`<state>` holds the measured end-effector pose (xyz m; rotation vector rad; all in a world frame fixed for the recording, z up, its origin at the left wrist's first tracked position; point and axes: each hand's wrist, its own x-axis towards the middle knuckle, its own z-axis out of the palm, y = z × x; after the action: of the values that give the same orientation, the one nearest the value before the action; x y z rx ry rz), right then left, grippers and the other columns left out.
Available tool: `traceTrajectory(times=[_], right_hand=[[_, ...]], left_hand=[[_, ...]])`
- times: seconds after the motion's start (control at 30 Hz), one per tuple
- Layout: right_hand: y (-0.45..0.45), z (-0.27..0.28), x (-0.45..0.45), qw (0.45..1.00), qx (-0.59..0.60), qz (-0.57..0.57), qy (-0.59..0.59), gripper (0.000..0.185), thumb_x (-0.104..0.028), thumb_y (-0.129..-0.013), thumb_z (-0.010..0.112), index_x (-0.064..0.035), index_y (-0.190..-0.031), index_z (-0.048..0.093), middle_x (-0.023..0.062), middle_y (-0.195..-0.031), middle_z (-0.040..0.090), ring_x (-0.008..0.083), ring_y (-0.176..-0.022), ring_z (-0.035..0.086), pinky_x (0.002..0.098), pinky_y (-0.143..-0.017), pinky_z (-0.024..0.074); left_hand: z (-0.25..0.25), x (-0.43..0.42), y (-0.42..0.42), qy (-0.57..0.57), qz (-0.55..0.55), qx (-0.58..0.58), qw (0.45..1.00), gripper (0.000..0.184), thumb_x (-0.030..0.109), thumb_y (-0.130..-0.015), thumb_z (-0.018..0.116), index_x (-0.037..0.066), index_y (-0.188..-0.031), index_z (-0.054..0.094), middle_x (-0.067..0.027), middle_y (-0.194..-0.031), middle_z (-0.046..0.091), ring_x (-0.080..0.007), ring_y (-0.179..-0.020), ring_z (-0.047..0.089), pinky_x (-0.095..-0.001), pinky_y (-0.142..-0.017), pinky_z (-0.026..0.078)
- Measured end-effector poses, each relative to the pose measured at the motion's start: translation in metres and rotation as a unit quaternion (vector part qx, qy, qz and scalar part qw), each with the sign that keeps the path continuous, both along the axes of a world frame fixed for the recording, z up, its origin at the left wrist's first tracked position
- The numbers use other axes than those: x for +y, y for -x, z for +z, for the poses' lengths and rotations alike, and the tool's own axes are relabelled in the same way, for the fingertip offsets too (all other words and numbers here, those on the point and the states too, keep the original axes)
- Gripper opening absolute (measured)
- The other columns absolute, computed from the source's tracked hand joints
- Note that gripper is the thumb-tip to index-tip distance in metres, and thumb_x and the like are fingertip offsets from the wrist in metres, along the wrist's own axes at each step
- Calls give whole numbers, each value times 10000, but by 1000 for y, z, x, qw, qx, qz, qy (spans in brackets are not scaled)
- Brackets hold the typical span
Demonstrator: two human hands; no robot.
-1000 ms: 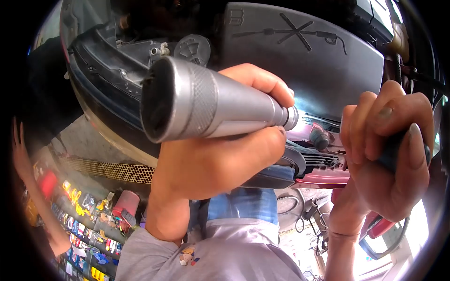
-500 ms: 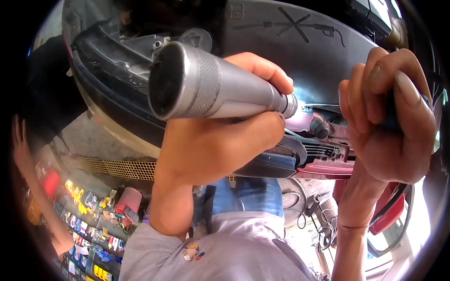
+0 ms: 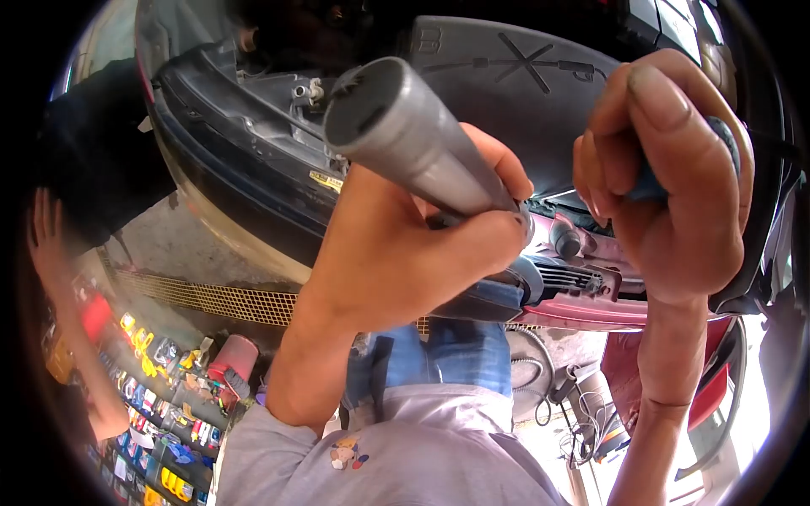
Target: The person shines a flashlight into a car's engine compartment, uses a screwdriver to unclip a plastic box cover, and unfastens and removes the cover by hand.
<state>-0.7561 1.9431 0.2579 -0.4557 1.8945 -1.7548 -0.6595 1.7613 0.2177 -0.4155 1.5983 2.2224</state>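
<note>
Grey flashlight (image 3: 451, 169) in left hand (image 3: 392, 257), dark end (image 3: 367, 101) outside grip

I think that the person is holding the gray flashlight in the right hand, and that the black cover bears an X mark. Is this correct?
Not quite: the head view shows the gray flashlight in the left hand. The right hand grips a mostly hidden bluish object. The black cover does bear an X mark.
</note>
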Motion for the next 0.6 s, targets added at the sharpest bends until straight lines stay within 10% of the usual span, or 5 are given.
traceTrajectory(times=[0.37,0.6], right_hand=[[-3,4,-13,992,-2,-102,79,381,-300,-1054,532,33,-895,625,43,-621,522,119,-479,489,275,-473,404],[-10,-2,-7,992,43,-112,32,354,-319,-1014,670,19,-908,676,33,-651,589,108,-545,568,259,-521,460]], left_hand=[[13,2,9,62,109,-32,992,116,38,-833,619,-33,-907,673,-197,-1100,703,-262,-1244,617,-379,-1021,518],[21,0,39,176,-35,24,984,177,156,-876,730,-14,-871,681,-63,-730,653,-179,-677,657,-314,-671,533]])
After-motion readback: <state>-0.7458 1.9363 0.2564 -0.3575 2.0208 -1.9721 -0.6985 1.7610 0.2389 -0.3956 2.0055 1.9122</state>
